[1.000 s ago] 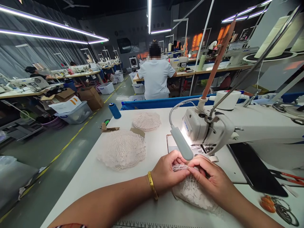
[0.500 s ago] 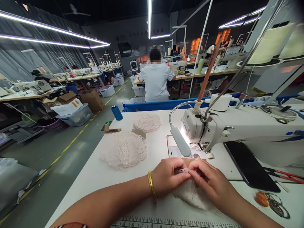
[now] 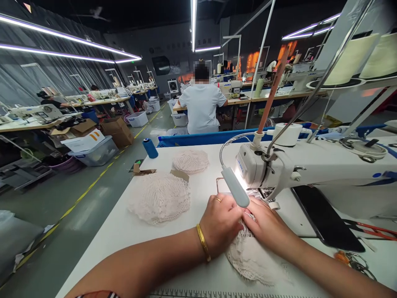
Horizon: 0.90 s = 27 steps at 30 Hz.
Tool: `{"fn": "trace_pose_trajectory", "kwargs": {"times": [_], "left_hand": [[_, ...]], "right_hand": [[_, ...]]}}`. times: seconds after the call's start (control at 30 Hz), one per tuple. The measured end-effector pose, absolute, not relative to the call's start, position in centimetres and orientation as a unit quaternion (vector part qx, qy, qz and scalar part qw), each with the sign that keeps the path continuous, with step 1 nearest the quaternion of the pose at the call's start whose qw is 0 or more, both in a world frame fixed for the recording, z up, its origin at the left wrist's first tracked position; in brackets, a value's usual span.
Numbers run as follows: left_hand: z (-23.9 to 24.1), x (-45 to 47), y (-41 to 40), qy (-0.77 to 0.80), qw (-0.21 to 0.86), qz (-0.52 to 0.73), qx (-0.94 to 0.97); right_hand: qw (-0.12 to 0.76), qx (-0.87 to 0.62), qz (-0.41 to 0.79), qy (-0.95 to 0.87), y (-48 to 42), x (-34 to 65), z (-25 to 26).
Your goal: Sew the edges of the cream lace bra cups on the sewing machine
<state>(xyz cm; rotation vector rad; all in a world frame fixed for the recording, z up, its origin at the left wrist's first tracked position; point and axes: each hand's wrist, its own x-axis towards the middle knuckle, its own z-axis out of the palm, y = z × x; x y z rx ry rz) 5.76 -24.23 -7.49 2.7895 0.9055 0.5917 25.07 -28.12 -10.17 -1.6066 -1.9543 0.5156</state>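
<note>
My left hand (image 3: 221, 223), with a gold bangle and a ring, pinches the near edge of a cream lace piece (image 3: 251, 258) lying on the white table (image 3: 124, 231). My right hand (image 3: 268, 227) grips the same lace beside it, fingers curled. Both hands sit just in front of the needle area of the white sewing machine (image 3: 310, 169), under its small grey lamp (image 3: 235, 187). The fingertips and the front edge of the lace are partly hidden behind the lamp.
A larger lace pile (image 3: 159, 198) and a smaller one (image 3: 191, 161) lie to the left with cardboard scraps (image 3: 142, 169) and a blue thread cone (image 3: 150, 147). Scissors (image 3: 375, 229) and a black panel (image 3: 325, 215) lie right. A person in white (image 3: 202, 103) sits ahead.
Both hands have slid the lace forward toward the machine's needle, so the fingers now sit under the lamp; the lace stretches out behind them.
</note>
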Motion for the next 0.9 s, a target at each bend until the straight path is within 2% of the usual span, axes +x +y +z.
{"fn": "trace_pose_trajectory", "kwargs": {"times": [0.17,0.4,0.9], "left_hand": [[-7.9,4.8,-24.0,0.218,0.072,0.174,0.957],[-8.1,4.8,-24.0,0.225,0.045,0.199,0.953],[-7.6,5.4,-23.5,0.244,0.047,0.169,0.954]], "right_hand": [[0.261,-0.608,0.179,-0.728,-29.4,25.8,-9.7],[0.250,-0.525,0.077,-0.810,-30.6,26.1,-9.2],[0.208,-0.570,-0.041,-0.794,-29.7,26.6,-9.2]]}}
